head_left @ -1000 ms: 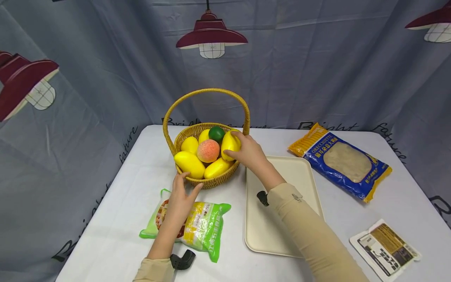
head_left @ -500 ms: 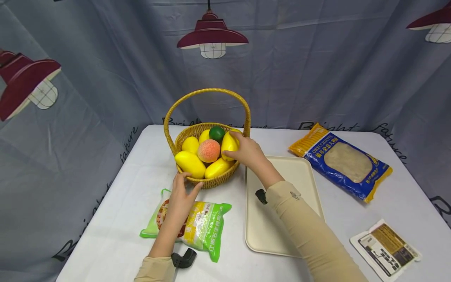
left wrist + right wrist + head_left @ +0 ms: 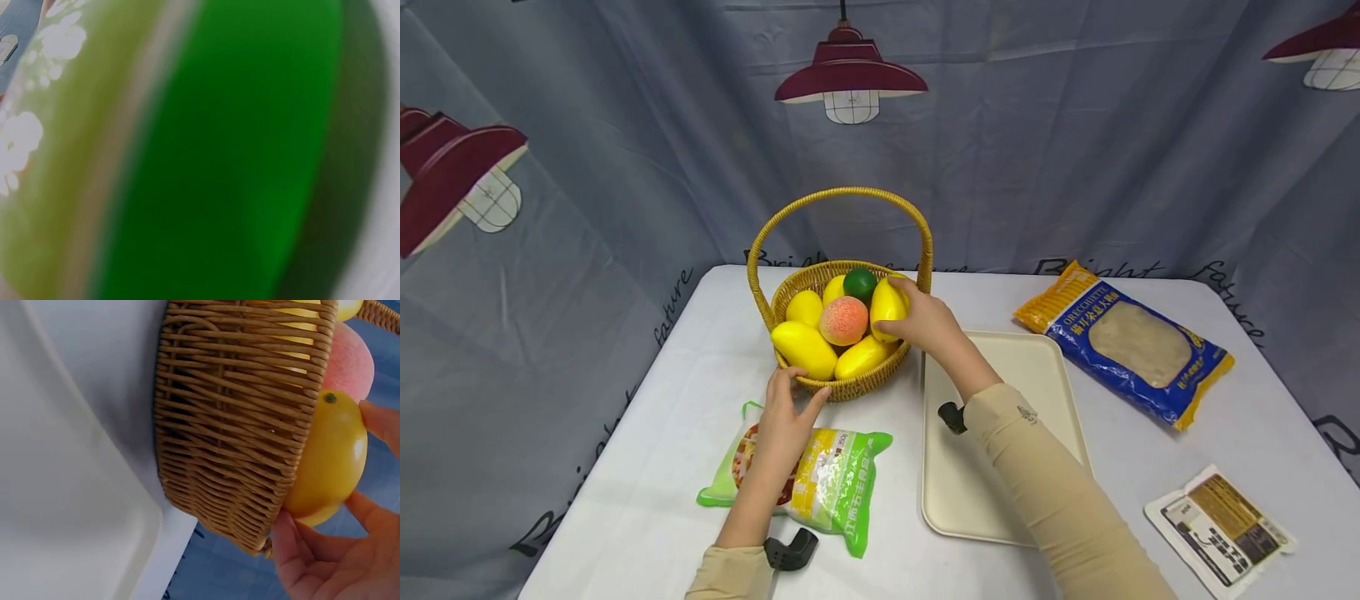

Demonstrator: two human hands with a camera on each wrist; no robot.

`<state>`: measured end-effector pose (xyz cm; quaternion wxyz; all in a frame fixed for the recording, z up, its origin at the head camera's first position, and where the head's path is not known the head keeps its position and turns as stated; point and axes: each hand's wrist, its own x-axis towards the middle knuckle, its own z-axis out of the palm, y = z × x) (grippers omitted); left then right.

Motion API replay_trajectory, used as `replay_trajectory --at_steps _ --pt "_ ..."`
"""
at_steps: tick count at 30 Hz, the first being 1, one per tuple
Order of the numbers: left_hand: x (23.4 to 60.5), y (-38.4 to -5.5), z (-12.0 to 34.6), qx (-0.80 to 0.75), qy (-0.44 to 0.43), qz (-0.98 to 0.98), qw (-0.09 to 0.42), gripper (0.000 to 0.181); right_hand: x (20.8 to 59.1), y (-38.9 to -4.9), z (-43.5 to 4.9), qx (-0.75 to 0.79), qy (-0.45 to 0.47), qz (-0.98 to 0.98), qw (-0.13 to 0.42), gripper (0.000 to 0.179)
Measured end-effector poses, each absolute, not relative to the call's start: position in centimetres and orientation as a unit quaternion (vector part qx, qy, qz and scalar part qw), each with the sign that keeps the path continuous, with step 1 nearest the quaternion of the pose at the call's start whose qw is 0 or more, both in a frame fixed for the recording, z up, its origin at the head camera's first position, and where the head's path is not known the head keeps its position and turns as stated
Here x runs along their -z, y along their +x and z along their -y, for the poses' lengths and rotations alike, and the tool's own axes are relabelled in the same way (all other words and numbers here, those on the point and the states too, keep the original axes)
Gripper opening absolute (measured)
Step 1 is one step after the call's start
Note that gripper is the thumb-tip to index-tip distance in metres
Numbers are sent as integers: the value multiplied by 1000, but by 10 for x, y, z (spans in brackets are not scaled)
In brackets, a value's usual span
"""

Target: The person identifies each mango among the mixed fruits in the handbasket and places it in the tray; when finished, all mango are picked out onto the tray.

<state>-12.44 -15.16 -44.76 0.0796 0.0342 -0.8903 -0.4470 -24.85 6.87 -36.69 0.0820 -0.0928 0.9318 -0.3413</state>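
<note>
A yellow mango lies at the right side of a wicker basket; my right hand holds it between thumb and fingers. In the right wrist view the thumb and fingertips touch the mango just over the woven rim. My left hand has its fingers at the basket's front rim, thumb spread along the wall. Around a pink peach sit several yellow mangoes and a dark green fruit. Below the left hand lies a green and yellow food bag, its blurred green edge filling the left wrist view.
A beige tray lies under the right forearm. To its right are a blue and orange orecchiette bag and a small white and brown packet. The basket's tall arched handle rises over the fruit.
</note>
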Motion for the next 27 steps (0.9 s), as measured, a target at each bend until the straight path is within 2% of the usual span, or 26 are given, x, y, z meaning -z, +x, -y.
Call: replay_trajectory --at_steps 17,27 --pt "450 -124 153 448 29 890 84 52 364 -242 -78 392 -75 -916 42 86" --pt "449 -125 154 444 24 892 77 55 348 -198 -122 430 -94 -898 16 86"
